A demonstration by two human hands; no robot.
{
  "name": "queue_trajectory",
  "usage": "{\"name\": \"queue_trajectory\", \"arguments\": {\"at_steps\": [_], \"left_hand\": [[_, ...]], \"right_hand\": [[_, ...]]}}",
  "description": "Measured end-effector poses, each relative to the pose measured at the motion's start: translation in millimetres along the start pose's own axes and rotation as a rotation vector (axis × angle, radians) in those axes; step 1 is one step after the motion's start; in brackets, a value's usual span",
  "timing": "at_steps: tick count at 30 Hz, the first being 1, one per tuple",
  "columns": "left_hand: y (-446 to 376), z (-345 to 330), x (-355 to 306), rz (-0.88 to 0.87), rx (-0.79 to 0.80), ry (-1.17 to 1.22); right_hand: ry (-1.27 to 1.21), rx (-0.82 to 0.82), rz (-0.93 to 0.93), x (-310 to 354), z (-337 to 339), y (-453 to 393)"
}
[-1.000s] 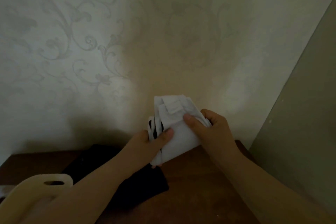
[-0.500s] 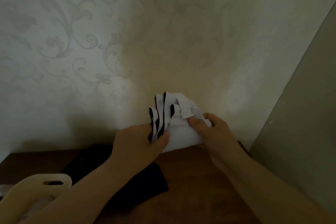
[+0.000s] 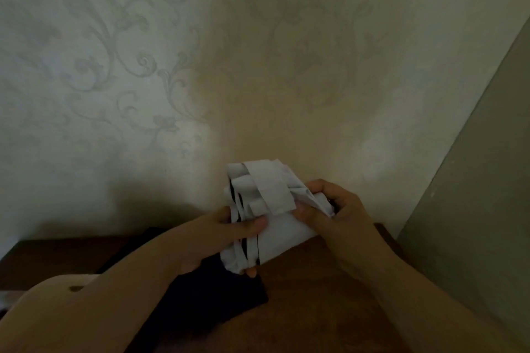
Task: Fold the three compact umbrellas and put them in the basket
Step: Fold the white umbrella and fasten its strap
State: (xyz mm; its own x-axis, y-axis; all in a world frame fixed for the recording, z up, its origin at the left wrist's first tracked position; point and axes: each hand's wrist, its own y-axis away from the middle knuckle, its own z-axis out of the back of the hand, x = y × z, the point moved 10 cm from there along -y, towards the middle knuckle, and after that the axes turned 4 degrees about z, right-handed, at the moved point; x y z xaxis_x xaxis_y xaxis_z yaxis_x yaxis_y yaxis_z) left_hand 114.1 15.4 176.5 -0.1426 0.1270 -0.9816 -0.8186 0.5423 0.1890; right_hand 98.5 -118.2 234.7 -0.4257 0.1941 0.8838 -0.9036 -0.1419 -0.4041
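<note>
Head view: my two hands gathered a white umbrella [image 3: 282, 223] above a brown table [image 3: 321, 304], close to the papered wall [image 3: 258, 66].

My left hand [image 3: 226, 233] gripped the pleated end, thumb laid across the folds and fingertips curled underneath; my right hand [image 3: 334, 213] pinched the canopy and its closing strap [image 3: 269, 189] at the other end. The cloth looked light, soft and slippery, its black-edged pleats apt to spring loose, so I judged the best hold was around the bundled middle with the strap kept taut. A dark folded thing [image 3: 206, 295], possibly another umbrella, lay on the table below. The cream basket [image 3: 54, 292] rim, with its handle slot, showed at lower left, well apart from the bundle.
</note>
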Motion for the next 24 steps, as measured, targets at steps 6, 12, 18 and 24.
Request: {"name": "queue_trajectory", "arguments": {"at_steps": [6, 12, 18, 24], "left_hand": [[-3.6, 4.9, -2.2, -0.114, -0.124, -0.061], [-0.1, 4.4, -15.6, -0.13, -0.145, -0.262], [3.0, -7.4, -9.7, -0.097, -0.079, -0.232], [3.8, -1.0, -2.8, -0.049, -0.074, -0.186]], "right_hand": [[-0.132, 0.158, -0.253, -24.3, -3.5, -2.6], [0.1, 0.095, -0.321, -21.2, 0.7, -5.8], [0.297, -0.043, -0.37, -22.1, 9.5, -7.5], [0.23, 0.072, -0.568, -20.4, -0.6, 3.7]]}}
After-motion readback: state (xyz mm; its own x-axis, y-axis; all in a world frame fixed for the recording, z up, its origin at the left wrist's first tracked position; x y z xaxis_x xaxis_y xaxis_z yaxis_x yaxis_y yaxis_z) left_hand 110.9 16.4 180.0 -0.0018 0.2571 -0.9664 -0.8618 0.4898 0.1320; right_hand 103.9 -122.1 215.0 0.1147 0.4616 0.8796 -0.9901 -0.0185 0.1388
